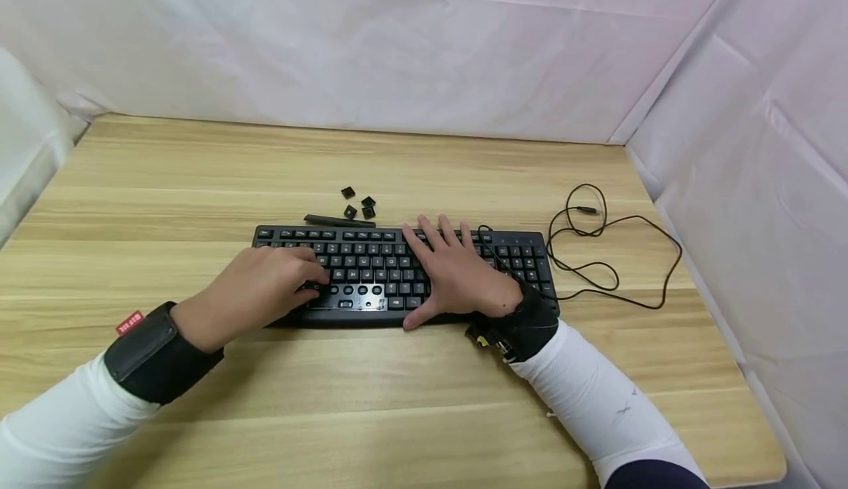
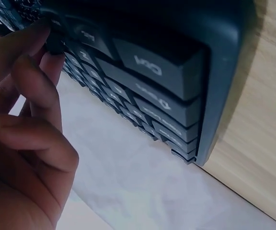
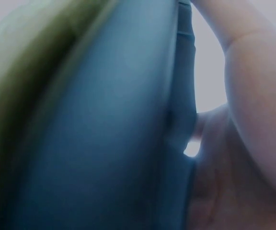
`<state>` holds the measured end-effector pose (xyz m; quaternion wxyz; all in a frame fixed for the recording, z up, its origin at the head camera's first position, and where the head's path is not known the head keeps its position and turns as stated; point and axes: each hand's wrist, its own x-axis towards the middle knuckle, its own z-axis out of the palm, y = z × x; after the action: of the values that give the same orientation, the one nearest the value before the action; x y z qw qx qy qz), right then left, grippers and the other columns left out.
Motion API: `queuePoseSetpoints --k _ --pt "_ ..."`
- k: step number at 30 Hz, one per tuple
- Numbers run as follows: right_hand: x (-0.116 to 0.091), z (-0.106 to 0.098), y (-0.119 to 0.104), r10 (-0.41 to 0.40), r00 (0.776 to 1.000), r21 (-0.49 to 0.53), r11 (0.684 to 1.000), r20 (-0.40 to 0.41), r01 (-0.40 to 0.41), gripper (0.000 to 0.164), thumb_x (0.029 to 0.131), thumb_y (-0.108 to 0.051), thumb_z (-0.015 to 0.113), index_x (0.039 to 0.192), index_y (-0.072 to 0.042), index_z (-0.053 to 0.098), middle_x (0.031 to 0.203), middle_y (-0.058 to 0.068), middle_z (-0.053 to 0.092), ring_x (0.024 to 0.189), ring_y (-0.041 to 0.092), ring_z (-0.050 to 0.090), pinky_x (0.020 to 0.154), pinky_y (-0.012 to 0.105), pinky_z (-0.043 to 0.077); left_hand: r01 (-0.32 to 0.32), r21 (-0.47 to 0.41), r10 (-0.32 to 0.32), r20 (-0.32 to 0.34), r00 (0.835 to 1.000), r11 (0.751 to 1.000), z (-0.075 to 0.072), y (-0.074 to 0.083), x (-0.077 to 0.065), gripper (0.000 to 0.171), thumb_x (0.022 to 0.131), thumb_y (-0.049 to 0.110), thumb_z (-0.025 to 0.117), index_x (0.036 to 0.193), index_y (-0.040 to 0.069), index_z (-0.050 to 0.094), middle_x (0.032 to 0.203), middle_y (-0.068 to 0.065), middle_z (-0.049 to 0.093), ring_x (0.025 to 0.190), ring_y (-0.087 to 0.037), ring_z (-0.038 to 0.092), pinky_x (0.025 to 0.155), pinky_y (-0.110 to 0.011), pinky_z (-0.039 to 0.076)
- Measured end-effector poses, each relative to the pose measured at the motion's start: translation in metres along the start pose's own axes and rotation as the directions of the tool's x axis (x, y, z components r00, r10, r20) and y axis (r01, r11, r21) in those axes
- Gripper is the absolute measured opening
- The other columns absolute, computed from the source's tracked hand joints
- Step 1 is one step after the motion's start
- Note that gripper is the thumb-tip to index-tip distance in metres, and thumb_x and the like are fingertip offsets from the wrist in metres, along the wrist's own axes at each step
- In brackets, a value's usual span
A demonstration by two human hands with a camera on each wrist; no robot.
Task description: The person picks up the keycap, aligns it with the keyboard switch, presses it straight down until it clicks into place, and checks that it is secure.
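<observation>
A black keyboard (image 1: 371, 319) lies flat on the table. In its lower letter row, several keys are off and round sockets (image 1: 362, 290) show. My left hand (image 1: 265, 283) reaches over the keyboard's left part, its thumb and index finger pinching a black keycap (image 2: 55, 45) in that row, left of the bare sockets. The fingers hide part of this keycap. Spread flat across the right-middle keys, my right hand (image 1: 460, 275) rests on the keyboard with its thumb at the front edge. The right wrist view shows the keyboard's blurred side (image 3: 104, 115) close beside the palm.
Behind the keyboard lie several loose keycaps (image 1: 350, 212) and the long space bar (image 1: 340, 220). A thin black cable (image 1: 639, 303) loops on the table (image 1: 199, 172) at the right, its plug (image 1: 587, 210) farther back. White cloth (image 1: 371, 54) walls the back and right.
</observation>
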<state>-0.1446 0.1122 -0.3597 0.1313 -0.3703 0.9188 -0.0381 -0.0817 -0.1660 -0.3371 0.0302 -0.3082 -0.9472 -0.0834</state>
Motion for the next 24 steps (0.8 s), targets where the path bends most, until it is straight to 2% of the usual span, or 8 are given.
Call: queuePoseSetpoints --k 13,17,24 --pt "0.001 -0.0023 0.0003 -0.008 1.0 -0.002 1.0 0.015 0.008 0.137 0.052 -0.086 0.057 0.153 -0.013 -0.001 0.157 0.02 0.0 0.136 0.043 -0.006 0.108 0.067 0.003 0.006 -0.037 -0.005 0.004 1.0 0.999 0.001 -0.0019 0.0004 0.017 0.069 0.014 0.082 0.085 0.015 0.077 0.088 -0.001 0.07 0.075 -0.016 0.065 0.057 -0.037 0.057" --pt "0.0023 -0.0039 -0.0005 -0.013 1.0 -0.013 1.0 -0.003 0.013 0.137 0.052 -0.086 0.058 0.153 -0.013 0.0 0.157 0.02 0.002 0.136 0.043 -0.004 0.108 0.067 0.004 0.021 -0.049 -0.02 0.005 1.0 0.999 0.0005 -0.0014 0.0007 0.016 0.067 0.011 0.082 0.082 0.014 0.077 0.084 0.0 0.069 0.073 -0.015 0.064 0.058 -0.037 0.057" --pt "0.0009 -0.0022 0.0001 0.003 1.0 0.007 1.0 0.014 -0.003 0.137 0.052 -0.084 0.06 0.153 -0.013 0.0 0.157 0.019 0.0 0.136 0.043 -0.005 0.108 0.067 0.003 -0.002 -0.036 0.003 0.024 1.0 0.999 0.0067 0.0023 0.0032 0.012 0.069 0.008 0.08 0.079 0.013 0.076 0.075 0.001 0.065 0.067 -0.013 0.061 0.056 -0.035 0.056"
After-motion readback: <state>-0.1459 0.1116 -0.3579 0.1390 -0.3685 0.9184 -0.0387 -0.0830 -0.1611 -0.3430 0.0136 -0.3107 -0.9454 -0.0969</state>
